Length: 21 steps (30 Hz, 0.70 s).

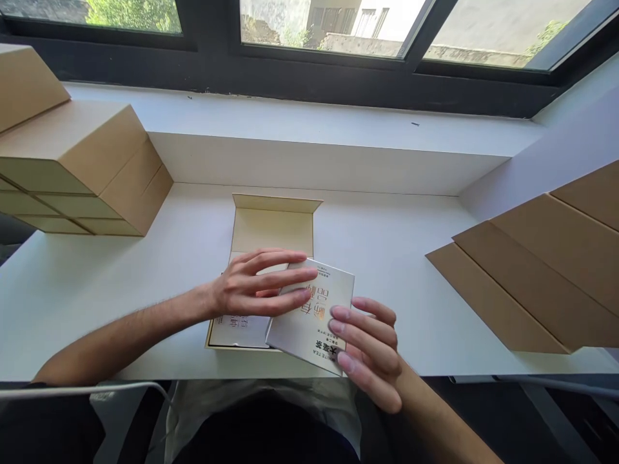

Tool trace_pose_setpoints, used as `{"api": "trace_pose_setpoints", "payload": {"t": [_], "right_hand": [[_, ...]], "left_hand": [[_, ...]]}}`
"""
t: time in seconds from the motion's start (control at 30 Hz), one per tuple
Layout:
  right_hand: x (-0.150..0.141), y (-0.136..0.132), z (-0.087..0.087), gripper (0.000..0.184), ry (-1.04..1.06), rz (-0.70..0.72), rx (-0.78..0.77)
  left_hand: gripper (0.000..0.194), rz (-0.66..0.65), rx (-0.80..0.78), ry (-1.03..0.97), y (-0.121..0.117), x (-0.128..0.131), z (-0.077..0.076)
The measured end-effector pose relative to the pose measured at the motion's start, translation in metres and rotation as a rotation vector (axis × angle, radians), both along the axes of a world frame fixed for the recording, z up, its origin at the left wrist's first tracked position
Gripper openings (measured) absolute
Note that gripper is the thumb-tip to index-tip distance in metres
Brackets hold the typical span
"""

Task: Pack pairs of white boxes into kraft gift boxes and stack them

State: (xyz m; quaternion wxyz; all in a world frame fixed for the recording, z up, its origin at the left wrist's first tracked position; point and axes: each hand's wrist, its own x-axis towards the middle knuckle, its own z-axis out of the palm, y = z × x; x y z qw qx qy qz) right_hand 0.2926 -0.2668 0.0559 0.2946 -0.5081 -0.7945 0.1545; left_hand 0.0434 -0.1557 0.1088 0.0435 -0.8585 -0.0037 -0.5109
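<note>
A flat white tea box (294, 328) with gold and black print lies tilted across the right part of an open cream box (273, 231), whose flap stands up at the back. My left hand (264, 283) reaches over from the left, its fingers stretched out and spread across the tea box's upper left part. My right hand (370, 345) grips the tea box's right edge, with fingertips on its printed face. Inside the cream box, to the left, another white printed surface (236, 332) shows, partly covered by my left hand and the tea box.
Stacked tan boxes (111, 167) with pale green ends stand at the left of the white table (387, 238). Brown boxes (532, 270) stand at the right. Behind are a white ledge (309, 116) and dark-framed windows (319, 71). A white cable (111, 388) runs along the lower left.
</note>
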Motion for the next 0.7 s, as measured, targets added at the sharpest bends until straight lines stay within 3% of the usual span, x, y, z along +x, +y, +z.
{"api": "trace_pose_setpoints", "payload": {"t": [0.13, 0.27, 0.33, 0.4, 0.53, 0.6, 0.7], "right_hand": [[-0.009, 0.010, 0.022, 0.020, 0.144, 0.006, 0.312], [-0.016, 0.027, 0.045, 0.025, 0.609, -0.178, 0.557], [-0.013, 0.034, 0.046, 0.019, 0.766, -0.309, 0.531], [-0.008, 0.035, 0.039, 0.022, 0.797, -0.345, 0.435], [-0.006, 0.024, 0.018, 0.023, 0.617, -0.176, 0.190], [-0.010, 0.019, 0.011, 0.026, 0.527, -0.081, 0.138], [-0.016, 0.016, 0.005, 0.029, 0.526, -0.076, 0.167]], "left_hand": [[0.033, -0.015, -0.094, 0.101, 0.005, -0.003, -0.005], [0.034, 0.004, -0.457, 0.200, 0.017, -0.014, -0.003], [0.031, -0.006, -0.656, 0.327, 0.019, -0.021, 0.003], [0.028, -0.035, -0.759, 0.547, 0.016, -0.026, 0.006], [0.030, -0.050, -0.610, 0.900, -0.004, -0.028, -0.003], [0.031, -0.032, -0.524, 0.958, -0.013, -0.028, -0.011], [0.023, -0.026, -0.487, 0.919, -0.020, -0.031, -0.017]]}}
